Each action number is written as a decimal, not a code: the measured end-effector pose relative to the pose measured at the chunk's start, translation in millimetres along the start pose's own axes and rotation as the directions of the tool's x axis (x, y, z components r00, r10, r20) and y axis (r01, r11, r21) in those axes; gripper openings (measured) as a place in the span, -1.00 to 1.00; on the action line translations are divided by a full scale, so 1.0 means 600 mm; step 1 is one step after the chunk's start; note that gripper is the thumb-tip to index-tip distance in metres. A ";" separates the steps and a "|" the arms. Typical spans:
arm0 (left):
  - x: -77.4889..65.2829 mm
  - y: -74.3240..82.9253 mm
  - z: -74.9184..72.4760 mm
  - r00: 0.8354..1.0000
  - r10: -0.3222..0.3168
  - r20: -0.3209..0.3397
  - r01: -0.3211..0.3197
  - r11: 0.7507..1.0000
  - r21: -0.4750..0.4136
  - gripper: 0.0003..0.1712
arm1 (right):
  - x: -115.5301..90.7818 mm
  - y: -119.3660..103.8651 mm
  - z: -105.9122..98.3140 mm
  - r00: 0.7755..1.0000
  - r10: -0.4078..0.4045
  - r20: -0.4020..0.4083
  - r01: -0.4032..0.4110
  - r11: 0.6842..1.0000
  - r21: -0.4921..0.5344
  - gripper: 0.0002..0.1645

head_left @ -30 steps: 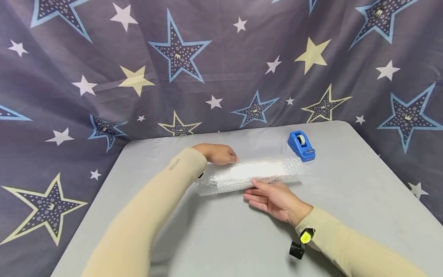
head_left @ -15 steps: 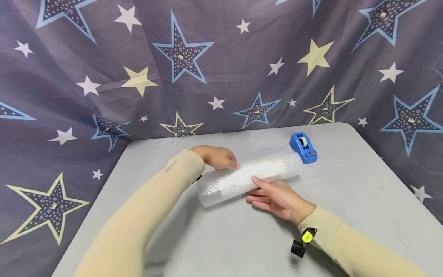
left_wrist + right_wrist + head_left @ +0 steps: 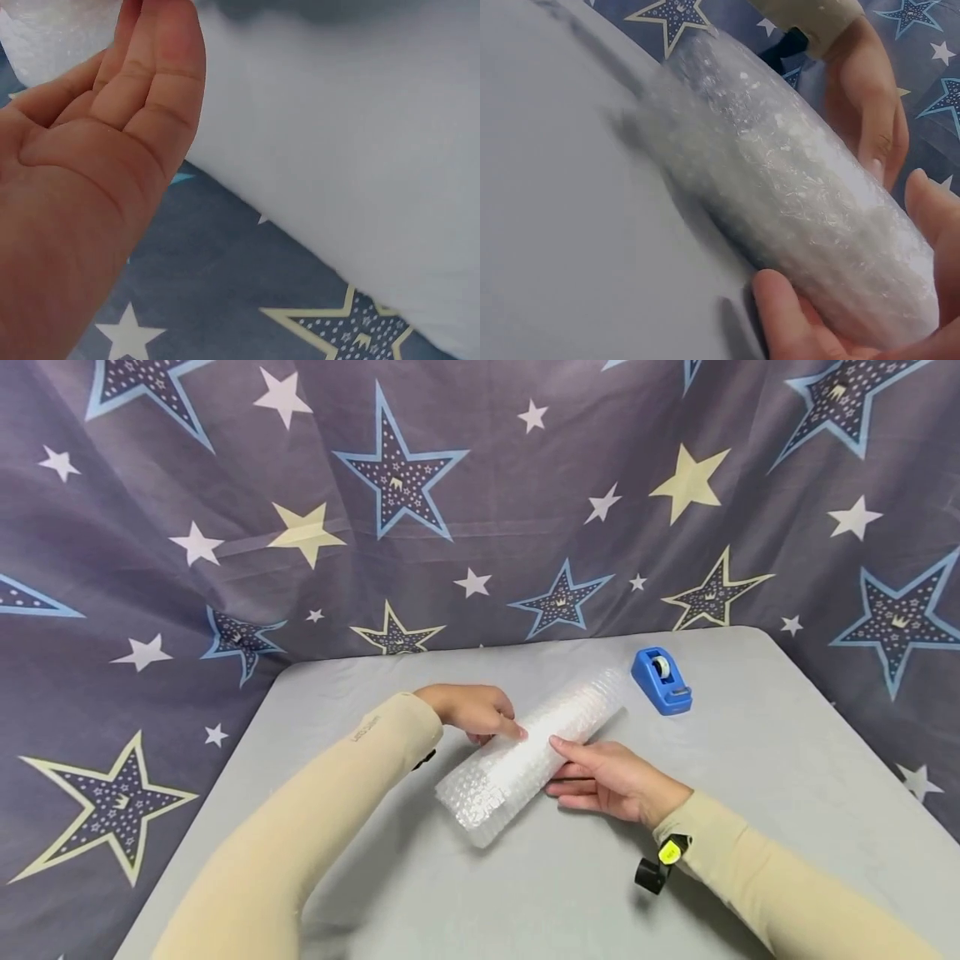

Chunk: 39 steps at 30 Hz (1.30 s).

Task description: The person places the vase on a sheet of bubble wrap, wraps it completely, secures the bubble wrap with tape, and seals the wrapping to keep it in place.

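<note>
A roll of bubble wrap (image 3: 510, 772) with something whitish inside lies slantwise between both hands, its lower left end toward me. My left hand (image 3: 480, 712) pinches its far side, index finger laid on top; the thumb is hidden in the head view. On the near side my right hand (image 3: 618, 781) grips the roll, thumb above and the other fingers beneath. The right wrist view shows the bubble wrap (image 3: 802, 195) spanning from the right fingers up toward the left hand (image 3: 866, 97). Only a corner of bubble wrap (image 3: 60, 41) appears in the left wrist view.
A blue tape dispenser (image 3: 662, 683) with a roll of tape stands at the back right of the grey-covered table (image 3: 420, 885). Behind the table hangs a dark curtain (image 3: 487, 510) printed with stars. A small black device (image 3: 654, 872) sits at the right wrist.
The bubble wrap roll has turned: its left end swung toward me and its right end away. Both hands stay on it, and the left has shifted slightly nearer.
</note>
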<state>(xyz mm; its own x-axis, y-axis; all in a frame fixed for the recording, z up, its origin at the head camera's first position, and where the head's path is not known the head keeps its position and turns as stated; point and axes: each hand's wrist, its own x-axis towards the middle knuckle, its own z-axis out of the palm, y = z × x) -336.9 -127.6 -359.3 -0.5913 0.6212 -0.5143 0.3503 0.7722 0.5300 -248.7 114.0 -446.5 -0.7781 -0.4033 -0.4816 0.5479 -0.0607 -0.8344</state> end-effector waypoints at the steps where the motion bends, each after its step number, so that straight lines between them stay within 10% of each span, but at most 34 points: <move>1: -0.001 -0.001 0.003 1.000 -0.007 -0.005 0.007 1.000 -0.019 -0.60 | 0.000 -0.002 0.000 1.000 0.002 0.002 -0.002 1.000 -0.012 -0.18; 24: -0.033 0.014 0.108 0.950 -0.180 -0.256 0.073 0.923 -0.379 -0.36 | 0.009 -0.031 -0.017 0.999 0.009 0.037 0.000 0.970 -0.242 -0.17; 39: -0.037 0.003 0.132 0.943 -0.220 -0.249 0.064 0.855 -0.514 -0.30 | 0.009 -0.032 -0.018 0.999 0.012 0.049 0.005 0.943 -0.334 -0.23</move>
<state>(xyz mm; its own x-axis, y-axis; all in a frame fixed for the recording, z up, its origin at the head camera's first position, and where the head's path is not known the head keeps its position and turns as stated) -265.4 -129.1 -400.5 -0.8158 0.3828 -0.4336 -0.1116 0.6314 0.7674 -266.6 122.9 -436.0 -0.7555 -0.4482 -0.4779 0.4098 0.2459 -0.8784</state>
